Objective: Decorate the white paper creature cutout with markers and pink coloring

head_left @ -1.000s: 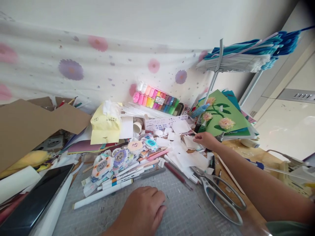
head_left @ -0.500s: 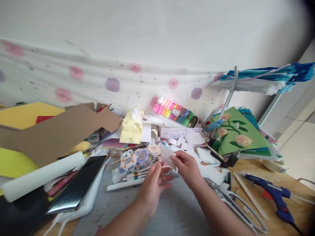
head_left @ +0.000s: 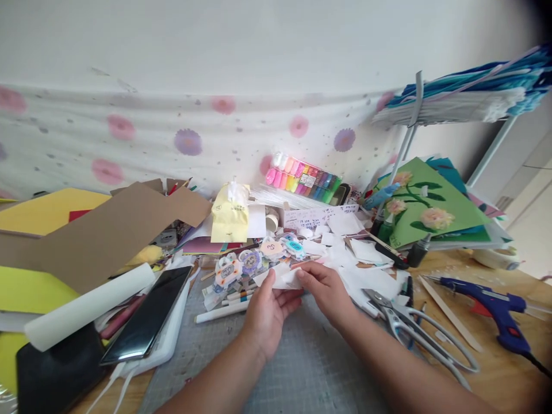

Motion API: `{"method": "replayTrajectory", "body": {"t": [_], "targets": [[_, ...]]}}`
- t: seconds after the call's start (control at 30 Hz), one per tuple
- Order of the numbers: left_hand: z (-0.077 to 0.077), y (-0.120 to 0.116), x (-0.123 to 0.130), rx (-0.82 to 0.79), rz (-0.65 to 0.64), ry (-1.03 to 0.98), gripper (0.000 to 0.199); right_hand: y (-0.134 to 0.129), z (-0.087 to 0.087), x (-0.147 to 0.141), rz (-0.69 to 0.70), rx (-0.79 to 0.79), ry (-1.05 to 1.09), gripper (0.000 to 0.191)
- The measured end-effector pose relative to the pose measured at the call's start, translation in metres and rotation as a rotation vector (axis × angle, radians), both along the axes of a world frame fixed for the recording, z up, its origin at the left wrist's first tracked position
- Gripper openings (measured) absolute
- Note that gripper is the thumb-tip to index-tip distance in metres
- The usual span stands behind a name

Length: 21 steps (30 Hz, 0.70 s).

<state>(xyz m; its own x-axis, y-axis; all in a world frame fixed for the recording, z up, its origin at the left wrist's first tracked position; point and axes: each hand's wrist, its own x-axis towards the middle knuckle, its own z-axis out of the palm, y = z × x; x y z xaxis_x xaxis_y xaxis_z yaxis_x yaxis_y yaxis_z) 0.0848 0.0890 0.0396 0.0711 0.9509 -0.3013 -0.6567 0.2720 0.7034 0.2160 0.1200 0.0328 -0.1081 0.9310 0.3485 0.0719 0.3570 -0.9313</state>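
A small white piece of paper is held between both hands above the grey cutting mat. My left hand has its thumb on the paper's left part, with the fingers curled behind and below it. The thumb and fingers of my right hand pinch the paper's right side. Just behind the hands lie decorated paper cutouts, and a white marker rests to the left of my left hand. White paper scraps lie beyond my right hand.
Large scissors lie right of the mat, beside a wooden stick and a blue glue gun. On the left are a phone, a white roll and brown cardboard. A colourful clay set stands at the back.
My left hand has closed onto the paper, which only my right hand held before. The paper now lies flatter between the hands. The view has shifted slightly.
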Motion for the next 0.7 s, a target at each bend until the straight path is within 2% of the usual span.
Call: {"method": "replayTrajectory", "body": {"t": [0.17,0.3,0.43,0.6,0.7], "targets": [[-0.002,-0.001,0.0,0.026,-0.028,0.076,0.039,0.004,0.006,0.005,-0.134,-0.111,0.209,0.028],[-0.005,-0.002,0.0,0.078,-0.043,0.278,0.044,0.006,0.014,0.012,-0.213,-0.155,0.355,0.027],[-0.006,-0.004,0.0,0.153,-0.149,0.482,0.041,0.005,0.016,0.015,-0.197,-0.188,0.441,0.028],[-0.003,-0.009,0.001,0.286,-0.292,0.563,0.024,0.003,0.016,0.014,-0.136,-0.245,0.51,0.029],[-0.002,-0.008,0.002,0.318,-0.257,0.576,0.029,0.001,0.018,0.014,-0.109,-0.27,0.526,0.03]]}}
